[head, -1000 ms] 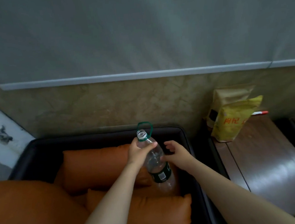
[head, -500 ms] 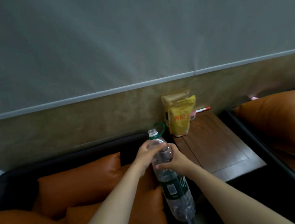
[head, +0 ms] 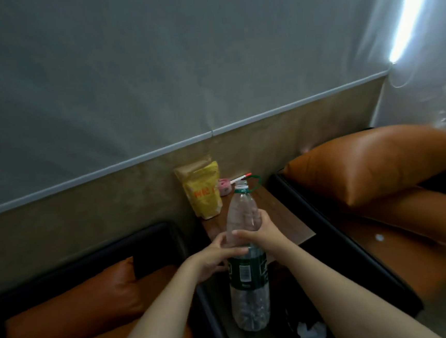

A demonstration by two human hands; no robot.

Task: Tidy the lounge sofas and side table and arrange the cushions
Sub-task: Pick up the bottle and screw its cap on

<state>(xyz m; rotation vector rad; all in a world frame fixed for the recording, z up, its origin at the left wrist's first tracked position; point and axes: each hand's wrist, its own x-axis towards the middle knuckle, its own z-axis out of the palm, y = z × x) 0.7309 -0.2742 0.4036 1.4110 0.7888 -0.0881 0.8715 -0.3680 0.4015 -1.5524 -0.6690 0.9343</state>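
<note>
A large clear plastic bottle [head: 251,304] with a dark green label and a green carry loop at its neck stands upright in the air, between the left sofa and the wooden side table [head: 282,217]. My right hand [head: 260,233] grips its upper body. My left hand [head: 213,258] holds it from the left at the middle, fingers curled on its side. Orange cushions [head: 75,308] lie on the left sofa. Two orange cushions [head: 378,166] are stacked on the right sofa.
At the back of the side table stand a yellow and brown snack bag [head: 203,192], a small pink object [head: 224,187] and a red-tipped pen [head: 241,178]. Crumpled white paper [head: 311,333] lies low down in front of the table. Black sofa frames flank the table.
The bottle has moved right from over the left sofa cushions toward the side table. My left hand slid from the neck down to the middle, and my right hand now grips the upper body.
</note>
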